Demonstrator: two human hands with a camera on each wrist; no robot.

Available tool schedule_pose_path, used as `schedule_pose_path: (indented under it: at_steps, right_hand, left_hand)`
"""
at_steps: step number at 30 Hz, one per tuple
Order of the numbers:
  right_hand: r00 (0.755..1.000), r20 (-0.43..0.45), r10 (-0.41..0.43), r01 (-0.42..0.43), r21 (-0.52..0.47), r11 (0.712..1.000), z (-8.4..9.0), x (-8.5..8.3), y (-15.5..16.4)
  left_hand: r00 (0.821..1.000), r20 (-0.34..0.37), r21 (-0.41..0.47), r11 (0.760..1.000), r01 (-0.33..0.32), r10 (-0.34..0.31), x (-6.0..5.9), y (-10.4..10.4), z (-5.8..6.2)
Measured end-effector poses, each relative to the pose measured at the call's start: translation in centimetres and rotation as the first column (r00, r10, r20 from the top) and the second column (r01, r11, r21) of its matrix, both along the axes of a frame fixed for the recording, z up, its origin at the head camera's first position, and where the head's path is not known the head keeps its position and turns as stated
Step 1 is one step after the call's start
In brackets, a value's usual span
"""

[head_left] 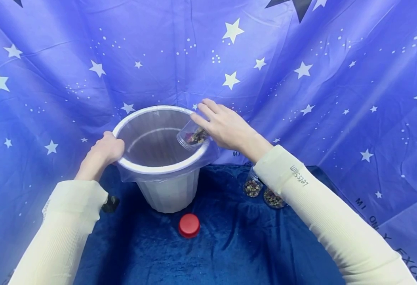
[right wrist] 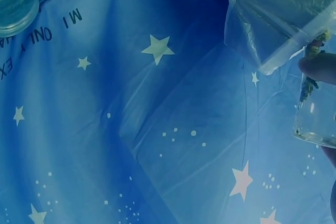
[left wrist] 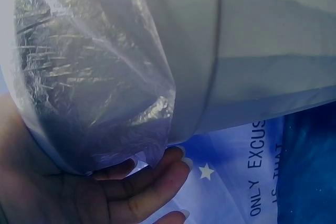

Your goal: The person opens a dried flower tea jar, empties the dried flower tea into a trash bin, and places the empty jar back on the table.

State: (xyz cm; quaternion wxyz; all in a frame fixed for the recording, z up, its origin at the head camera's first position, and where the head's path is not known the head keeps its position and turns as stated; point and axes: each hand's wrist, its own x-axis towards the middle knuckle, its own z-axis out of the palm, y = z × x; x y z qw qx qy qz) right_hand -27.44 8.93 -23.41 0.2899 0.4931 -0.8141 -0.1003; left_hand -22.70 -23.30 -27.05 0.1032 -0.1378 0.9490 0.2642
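Note:
A white trash bin (head_left: 169,194) stands on the blue cloth, lined with a clear plastic bag (left wrist: 89,77) folded over its rim. My left hand (head_left: 105,152) grips the rim at the left side; in the left wrist view its fingers curl under the bag's edge. My right hand (head_left: 226,126) holds a clear jar (head_left: 185,136) tipped, mouth down and leftward, over the bin's right rim. Dried flower bits (head_left: 197,137) sit inside the jar toward its mouth. The right wrist view shows the jar's base (right wrist: 315,129) raised and only part of the hand.
A red lid (head_left: 189,225) lies on the blue cloth (head_left: 229,245) in front of the bin. Two more jars of dried bits, one jar (head_left: 252,188) beside another jar (head_left: 273,199), stand under my right forearm. A small dark object (head_left: 111,204) is by my left sleeve. Starry fabric (head_left: 172,47) hangs behind.

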Motion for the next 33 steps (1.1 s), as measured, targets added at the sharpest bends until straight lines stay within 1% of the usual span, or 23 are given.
schedule_pose_path:
  at_steps: [12,24,26,28,33]
  right_hand:
    - [1.0,-0.02,0.005,-0.005,-0.028,1.0,-0.33,-0.07,0.03]
    - [1.0,-0.016,0.003,-0.004,-0.061,0.998,-0.64,-0.12,0.08]
    - [1.0,-0.005,-0.01,0.01,-0.072,0.997,-0.68,-0.13,0.15]
    - [0.999,0.013,-0.041,0.042,-0.083,0.996,-0.72,-0.13,0.27]
    - [0.985,0.078,-0.153,0.159,-0.072,0.985,-0.57,-0.02,0.77]
  left_hand:
    - [1.0,-0.001,0.008,1.0,0.003,-0.003,-0.11,-0.1,-0.16]
    - [1.0,0.0,0.008,1.0,-0.002,0.002,-0.08,-0.12,-0.21]
    - [1.0,0.003,0.009,1.0,-0.004,0.004,-0.06,-0.1,-0.2]
    - [1.0,0.002,0.01,1.0,-0.007,0.007,-0.05,-0.1,-0.19]
    - [1.0,-0.001,0.011,1.0,-0.004,0.004,-0.07,-0.12,-0.17]
